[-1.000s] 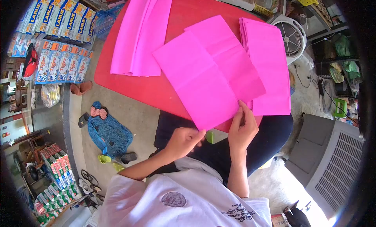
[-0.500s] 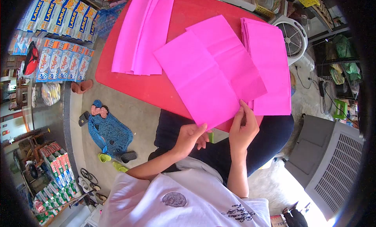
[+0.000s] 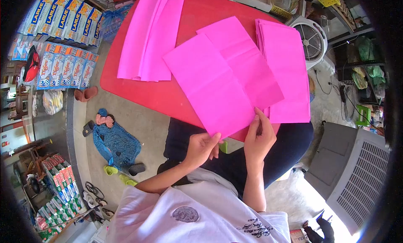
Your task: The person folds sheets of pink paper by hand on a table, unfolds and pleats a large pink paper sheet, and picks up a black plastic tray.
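A pink sheet with crease lines lies slanted over the red table's front edge. My left hand pinches its lower left corner between thumb and fingers. At the lower right corner, my right hand holds the same sheet with thumb and forefinger. Partly beneath it is another creased pink sheet. To the right lies a stack of folded pink sheets, which the second sheet overlaps. Long folded pink material rests at the table's left side.
The red table stands in front of my lap. A white fan is beyond its right side, and a grey slatted appliance stands at lower right. Boxes are stacked at left. Slippers and a blue mat lie on the floor.
Compared with a second ago, my left hand's fingers have shifted and opened out a little below the sheet's corner. My right hand and the sheets have hardly moved.
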### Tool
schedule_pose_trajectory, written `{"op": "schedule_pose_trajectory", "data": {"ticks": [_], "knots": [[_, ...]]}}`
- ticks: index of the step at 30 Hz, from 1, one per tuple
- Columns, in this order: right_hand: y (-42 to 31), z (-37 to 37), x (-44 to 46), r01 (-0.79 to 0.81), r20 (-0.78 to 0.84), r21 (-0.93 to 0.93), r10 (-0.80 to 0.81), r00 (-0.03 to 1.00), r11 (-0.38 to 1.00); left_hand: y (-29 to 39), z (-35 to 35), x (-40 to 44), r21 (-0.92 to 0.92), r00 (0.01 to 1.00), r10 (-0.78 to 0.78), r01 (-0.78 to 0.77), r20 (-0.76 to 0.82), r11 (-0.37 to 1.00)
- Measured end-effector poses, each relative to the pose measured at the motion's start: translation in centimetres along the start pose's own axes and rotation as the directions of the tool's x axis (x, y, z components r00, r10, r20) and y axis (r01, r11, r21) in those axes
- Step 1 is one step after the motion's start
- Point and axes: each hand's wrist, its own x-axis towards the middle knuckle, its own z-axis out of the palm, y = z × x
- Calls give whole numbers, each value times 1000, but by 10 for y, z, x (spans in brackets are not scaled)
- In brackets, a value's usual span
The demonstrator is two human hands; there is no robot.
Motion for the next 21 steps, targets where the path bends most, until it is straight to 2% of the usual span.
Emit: {"op": "schedule_pose_trajectory", "data": {"ticks": [3, 7, 12, 16, 18, 21], "knots": [[1, 0, -1, -19, 8, 23, 19, 1000, 1000, 1, -2, 0, 45, 1000, -13, 13, 8, 999], [3, 1, -2, 13, -3, 4, -13, 1000, 1000, -3, -1, 1, 15, 1000, 5, -5, -9, 1000], [-2, -1, -1, -24, 16, 41, 23, 1000, 999, -1, 2, 1, 1, 998, 25, -25, -59, 1000], [1, 1, -1, 4, -7, 51, -4, 1000, 999, -10, 1, 4, -18, 995, 84, -85, -61, 996], [-3, -3, -1, -31, 28, 36, 30, 999, 999, -17, -1, 5, -47, 992, 118, -120, -48, 992], [-3, -4, -3, -27, 30, 52, 26, 999, 998, -19, -2, 4, 5, 991, 125, -125, -40, 992]]}}
